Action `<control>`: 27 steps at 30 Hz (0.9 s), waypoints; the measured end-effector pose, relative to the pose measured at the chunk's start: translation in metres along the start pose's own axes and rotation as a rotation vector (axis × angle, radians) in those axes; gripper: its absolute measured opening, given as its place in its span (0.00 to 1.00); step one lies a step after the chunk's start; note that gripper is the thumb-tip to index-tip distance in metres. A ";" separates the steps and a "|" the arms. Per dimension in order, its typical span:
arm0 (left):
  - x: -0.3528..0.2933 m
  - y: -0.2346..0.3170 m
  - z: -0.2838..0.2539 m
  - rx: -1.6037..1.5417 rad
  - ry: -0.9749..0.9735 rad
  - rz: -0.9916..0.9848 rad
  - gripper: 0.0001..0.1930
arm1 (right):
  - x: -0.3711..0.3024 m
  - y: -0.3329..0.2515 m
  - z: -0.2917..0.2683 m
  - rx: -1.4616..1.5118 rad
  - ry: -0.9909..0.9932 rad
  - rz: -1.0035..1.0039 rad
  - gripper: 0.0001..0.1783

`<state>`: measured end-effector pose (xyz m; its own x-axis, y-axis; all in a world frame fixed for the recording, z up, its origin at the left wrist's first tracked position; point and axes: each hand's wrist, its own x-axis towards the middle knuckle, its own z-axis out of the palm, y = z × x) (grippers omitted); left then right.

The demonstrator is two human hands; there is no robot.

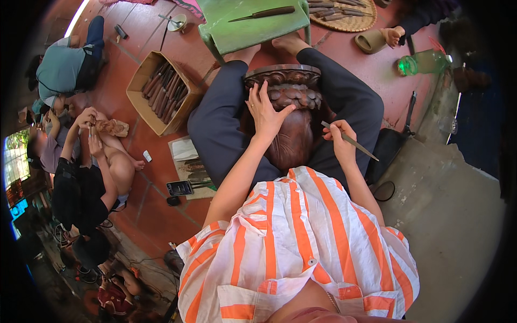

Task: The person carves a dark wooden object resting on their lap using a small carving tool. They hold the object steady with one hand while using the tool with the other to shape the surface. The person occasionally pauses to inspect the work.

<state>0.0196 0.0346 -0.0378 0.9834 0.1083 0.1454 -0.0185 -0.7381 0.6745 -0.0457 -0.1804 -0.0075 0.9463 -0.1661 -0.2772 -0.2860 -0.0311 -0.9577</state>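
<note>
A dark, glossy wood carving [291, 141] stands between my knees, with a round smooth body toward me and carved petal-like bands and a wide rim at its far end. My left hand [266, 113] rests on its left side, fingers spread over the petal bands and the thumb pointing right. To the right of the carving, my right hand [340, 134] is closed around a slim grey file [357, 145]. The file slants down to the right, its tapered end clear of my fingers and its other end just short of the wood.
A green plastic stool [253, 32] bearing a long pointed tool [264, 13] stands ahead. Left is a cardboard box [141, 114] of wooden-handled tools; a phone [179, 188] lies nearer. A woven tray [353, 22] and green bottle [425, 63] are far right. Other people sit at left.
</note>
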 end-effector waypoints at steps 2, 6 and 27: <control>-0.002 0.001 0.001 0.019 -0.036 -0.015 0.53 | 0.001 -0.001 0.002 0.015 -0.007 -0.014 0.09; -0.002 0.002 -0.005 0.130 -0.159 0.047 0.55 | 0.004 0.000 0.004 0.038 -0.008 -0.026 0.10; -0.094 0.024 -0.118 -0.982 -0.291 -0.351 0.17 | -0.021 -0.061 0.075 -0.520 -0.960 -0.461 0.17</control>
<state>-0.0942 0.0854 0.0503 0.9648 -0.0481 -0.2585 0.2630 0.1733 0.9491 -0.0372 -0.1011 0.0514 0.6380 0.7668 -0.0707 0.2948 -0.3280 -0.8975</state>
